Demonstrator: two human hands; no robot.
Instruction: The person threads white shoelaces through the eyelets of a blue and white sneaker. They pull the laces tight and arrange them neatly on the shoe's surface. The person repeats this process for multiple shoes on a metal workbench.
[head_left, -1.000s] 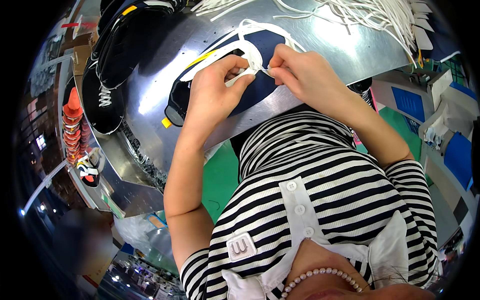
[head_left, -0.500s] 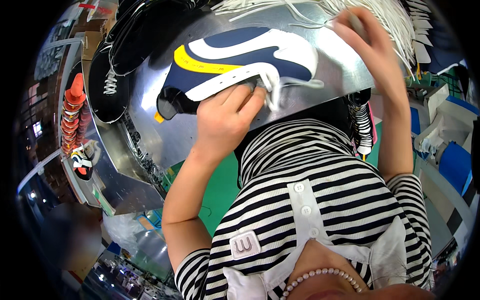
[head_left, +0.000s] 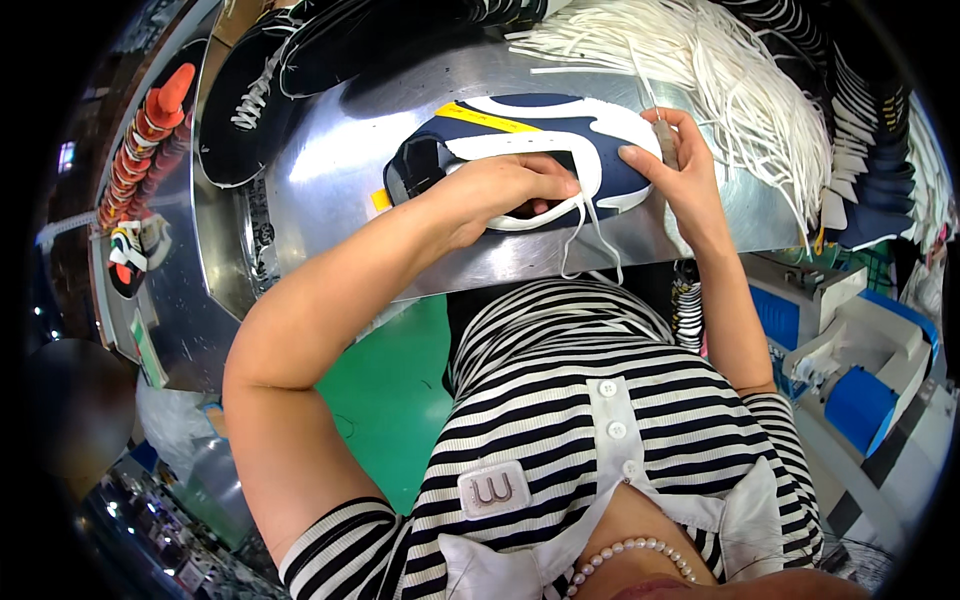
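Since half a second ago the right hand (head_left: 672, 165) has come back down from the pile of white laces (head_left: 740, 70) to the navy-and-white shoe upper (head_left: 520, 140), fingers closed on a lace. The left hand (head_left: 500, 190) presses flat on the upper, which lies on the metal surface (head_left: 330, 170). Lace ends (head_left: 590, 240) dangle over its near edge.

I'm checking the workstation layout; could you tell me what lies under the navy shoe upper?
The navy shoe upper lies flat on the metal table; the left hand covers its opening.
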